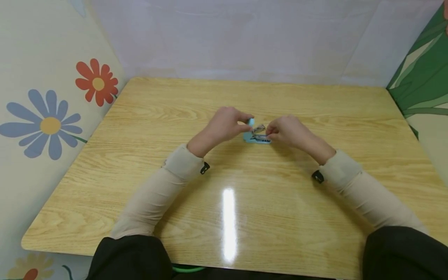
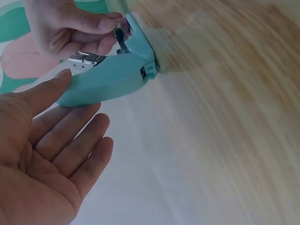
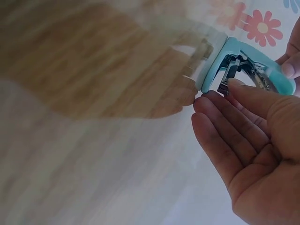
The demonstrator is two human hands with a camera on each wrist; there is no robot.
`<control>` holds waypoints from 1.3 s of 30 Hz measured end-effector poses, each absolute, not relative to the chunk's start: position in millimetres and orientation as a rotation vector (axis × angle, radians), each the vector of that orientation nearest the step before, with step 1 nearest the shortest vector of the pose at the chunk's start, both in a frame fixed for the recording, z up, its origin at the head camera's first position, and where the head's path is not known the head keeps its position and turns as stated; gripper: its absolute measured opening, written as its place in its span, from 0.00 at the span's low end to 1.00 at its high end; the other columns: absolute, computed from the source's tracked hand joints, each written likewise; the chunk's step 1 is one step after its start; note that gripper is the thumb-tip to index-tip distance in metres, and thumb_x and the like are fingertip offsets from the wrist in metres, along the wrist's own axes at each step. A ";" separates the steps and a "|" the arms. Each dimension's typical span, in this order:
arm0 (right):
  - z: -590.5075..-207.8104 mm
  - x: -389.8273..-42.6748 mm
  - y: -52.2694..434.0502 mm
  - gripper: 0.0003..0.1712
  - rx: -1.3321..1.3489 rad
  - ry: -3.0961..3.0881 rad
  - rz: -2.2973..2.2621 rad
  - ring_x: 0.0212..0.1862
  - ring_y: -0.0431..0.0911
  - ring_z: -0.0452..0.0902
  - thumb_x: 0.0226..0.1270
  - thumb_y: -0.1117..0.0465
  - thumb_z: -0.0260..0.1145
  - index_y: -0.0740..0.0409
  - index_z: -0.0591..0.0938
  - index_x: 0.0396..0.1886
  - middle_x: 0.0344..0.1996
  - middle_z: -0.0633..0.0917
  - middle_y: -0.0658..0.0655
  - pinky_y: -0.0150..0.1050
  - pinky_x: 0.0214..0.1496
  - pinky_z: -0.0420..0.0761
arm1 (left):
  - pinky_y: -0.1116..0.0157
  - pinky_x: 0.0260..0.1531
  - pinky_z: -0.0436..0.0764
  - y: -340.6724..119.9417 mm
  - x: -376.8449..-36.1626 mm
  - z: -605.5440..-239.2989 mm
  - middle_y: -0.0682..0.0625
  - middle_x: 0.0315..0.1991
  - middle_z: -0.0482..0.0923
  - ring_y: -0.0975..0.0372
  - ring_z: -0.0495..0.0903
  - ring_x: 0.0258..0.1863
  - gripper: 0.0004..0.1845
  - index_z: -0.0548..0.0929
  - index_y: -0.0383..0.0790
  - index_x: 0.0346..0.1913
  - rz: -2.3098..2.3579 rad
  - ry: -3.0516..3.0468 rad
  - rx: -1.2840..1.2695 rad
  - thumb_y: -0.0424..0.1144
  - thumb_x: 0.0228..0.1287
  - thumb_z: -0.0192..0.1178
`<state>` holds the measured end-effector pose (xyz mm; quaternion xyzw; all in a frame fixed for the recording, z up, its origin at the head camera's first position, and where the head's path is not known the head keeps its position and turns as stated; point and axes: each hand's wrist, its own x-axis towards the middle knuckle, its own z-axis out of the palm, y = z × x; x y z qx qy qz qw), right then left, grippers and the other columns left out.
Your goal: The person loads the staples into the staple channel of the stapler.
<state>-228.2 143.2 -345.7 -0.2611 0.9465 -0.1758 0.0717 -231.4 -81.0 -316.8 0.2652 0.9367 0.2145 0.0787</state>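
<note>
A light teal stapler (image 1: 247, 136) stands on the table with its top cover swung up, baring the metal parts inside. The left hand (image 1: 224, 123) pinches that raised cover (image 2: 110, 79) between thumb and fingers, as the left wrist view shows. On the other side, the right hand (image 1: 287, 130) has its thumb and index finger on a narrow metal piece (image 3: 227, 77) above the base, and its other fingers lie beside the base. Whether loose staples are between the right fingertips is too small to tell.
The wood-grain table (image 1: 196, 97) is glossy, with a bright light reflection (image 1: 229, 225) near the front. A pale sheet (image 1: 252, 42) hangs behind it. Walls painted with flowers (image 1: 50, 125) and leaves (image 1: 425, 74) stand at the sides.
</note>
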 end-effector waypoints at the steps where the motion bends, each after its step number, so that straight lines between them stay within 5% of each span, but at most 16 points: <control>1: -346.0 -228.4 143.2 0.07 -0.787 2.843 -0.534 0.42 0.49 0.87 0.66 0.60 0.68 0.57 0.89 0.39 0.39 0.90 0.57 0.45 0.49 0.84 | 0.68 0.24 0.62 -78.6 -231.0 -316.8 0.50 0.58 0.82 0.67 0.52 0.13 0.23 0.80 0.48 0.62 0.628 2.811 0.801 0.50 0.68 0.61; 9: -347.1 -227.8 145.5 0.08 -0.827 2.834 -0.557 0.39 0.48 0.86 0.66 0.61 0.68 0.58 0.88 0.41 0.37 0.90 0.56 0.45 0.45 0.84 | 0.70 0.18 0.60 -63.8 -227.1 -318.9 0.50 0.47 0.88 0.66 0.53 0.11 0.22 0.80 0.51 0.61 0.544 2.841 0.837 0.52 0.67 0.61; 17: -347.8 -227.8 147.8 0.10 -0.823 2.818 -0.568 0.41 0.50 0.86 0.67 0.61 0.67 0.60 0.88 0.43 0.39 0.90 0.58 0.46 0.46 0.83 | 0.69 0.36 0.78 -52.6 -228.7 -321.3 0.52 0.53 0.85 0.67 0.76 0.27 0.18 0.83 0.52 0.58 0.401 2.871 0.952 0.51 0.68 0.60; 24: -346.9 -227.6 149.8 0.10 -0.791 2.812 -0.583 0.42 0.50 0.85 0.68 0.61 0.65 0.60 0.88 0.44 0.40 0.89 0.58 0.47 0.47 0.83 | 0.68 0.31 0.73 -46.1 -230.7 -321.3 0.54 0.36 0.87 0.64 0.72 0.26 0.09 0.88 0.50 0.38 0.375 2.883 1.005 0.48 0.68 0.61; 32: -348.3 -227.3 149.6 0.07 -0.841 2.807 -0.565 0.35 0.48 0.84 0.67 0.61 0.67 0.60 0.87 0.38 0.34 0.89 0.57 0.44 0.42 0.84 | 0.66 0.35 0.79 -36.0 -231.5 -326.8 0.53 0.42 0.88 0.64 0.75 0.28 0.13 0.88 0.54 0.51 0.301 2.873 1.020 0.49 0.67 0.62; 39: -352.0 -227.1 151.0 0.08 -0.834 2.824 -0.537 0.26 0.43 0.75 0.70 0.61 0.64 0.57 0.87 0.38 0.33 0.89 0.56 0.39 0.36 0.78 | 0.69 0.31 0.78 -30.5 -229.0 -329.4 0.50 0.33 0.88 0.66 0.69 0.22 0.12 0.89 0.50 0.50 0.307 2.873 1.072 0.46 0.70 0.60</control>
